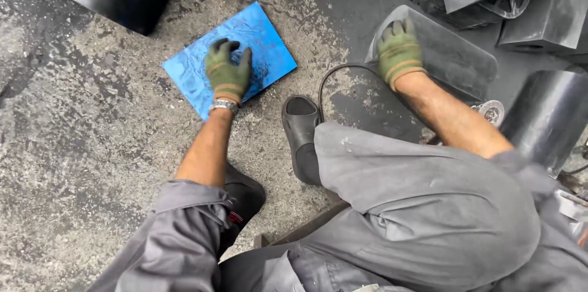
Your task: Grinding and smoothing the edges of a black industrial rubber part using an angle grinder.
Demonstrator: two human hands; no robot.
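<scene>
Left hand (228, 73) on one blue sheet (257, 37), right hand (399, 53) on one grey panel (456, 59)

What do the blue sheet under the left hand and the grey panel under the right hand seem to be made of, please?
Blue sheet: probably plastic film or a film-covered board; it is glossy, wrinkled and scuffed. The left hand lies flat on it.
Grey panel: likely moulded plastic, though dusty metal is possible; it is matt, with rounded corners and a raised rim. The right hand grips its end.
</scene>
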